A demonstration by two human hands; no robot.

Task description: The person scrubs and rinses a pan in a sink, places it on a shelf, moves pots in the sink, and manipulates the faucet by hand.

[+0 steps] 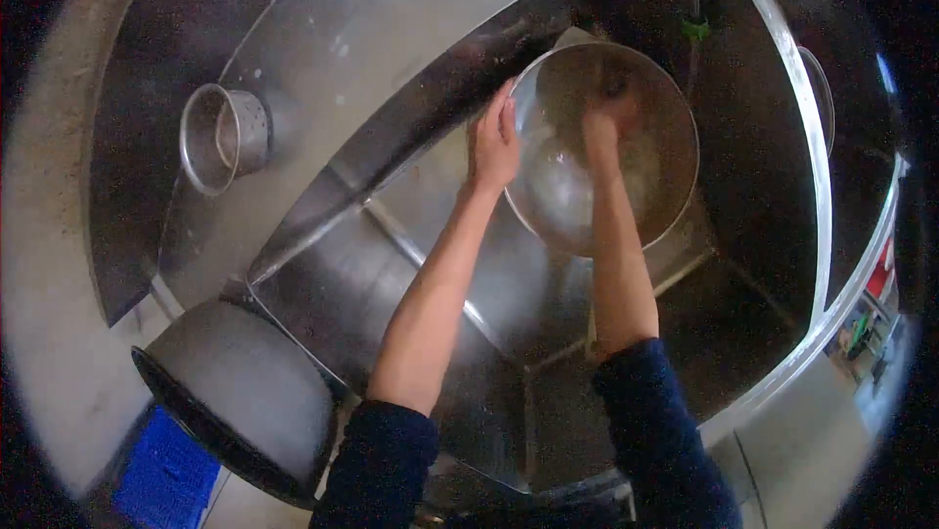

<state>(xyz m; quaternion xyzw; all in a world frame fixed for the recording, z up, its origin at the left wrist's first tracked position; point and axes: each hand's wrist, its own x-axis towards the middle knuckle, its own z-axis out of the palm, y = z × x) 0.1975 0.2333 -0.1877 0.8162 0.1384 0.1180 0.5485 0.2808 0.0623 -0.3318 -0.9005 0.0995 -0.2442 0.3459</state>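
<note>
Metal bowl (559,175) around right hand (612,116), rim (697,133) against left hand (496,146).

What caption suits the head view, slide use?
Left hand at the rim of a metal bowl, right hand inside it, at a metal sink.

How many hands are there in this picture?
2: the left hand holds the metal bowl by the left side of its rim; the right hand is inside the bowl, its fingers hard to make out.
</note>
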